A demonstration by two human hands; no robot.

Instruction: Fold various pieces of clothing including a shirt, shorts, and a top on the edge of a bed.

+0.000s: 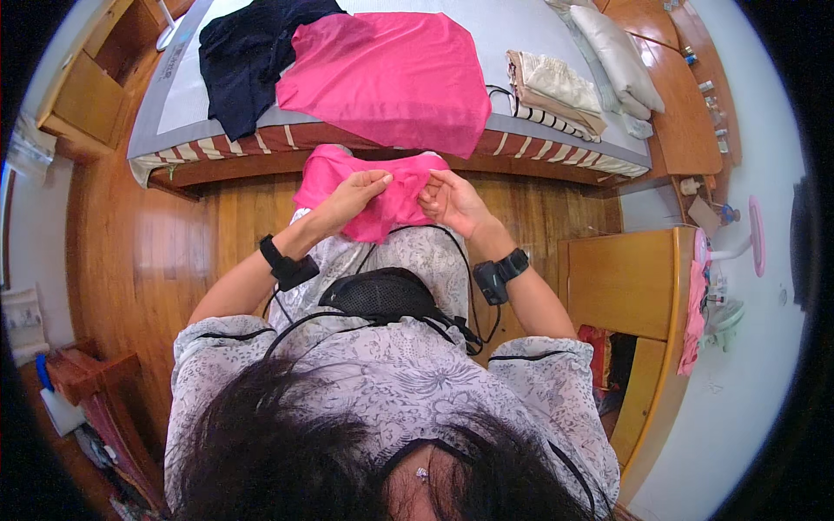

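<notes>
Across my knees lies a bright pink cloth garment (371, 211), bunched toward its middle. My left hand (359, 193) pinches its fabric between thumb and fingertips. A short way to the right, my right hand (454, 200) grips the same garment at its upper edge, the other fingers curled. Just beyond my knees, a larger pink garment (391, 71) is spread flat and droops over the near edge of the bed (560, 159). A black garment (241, 65) lies to its left, partly overlapped by the pink one.
Folded clothes (554, 91), cream, tan and striped, are stacked on the bed's right side near a pillow (616, 55). A wooden cabinet (619, 280) stands to my right, a wooden stool (91, 371) to my left. Black cables (466, 260) run across my lap.
</notes>
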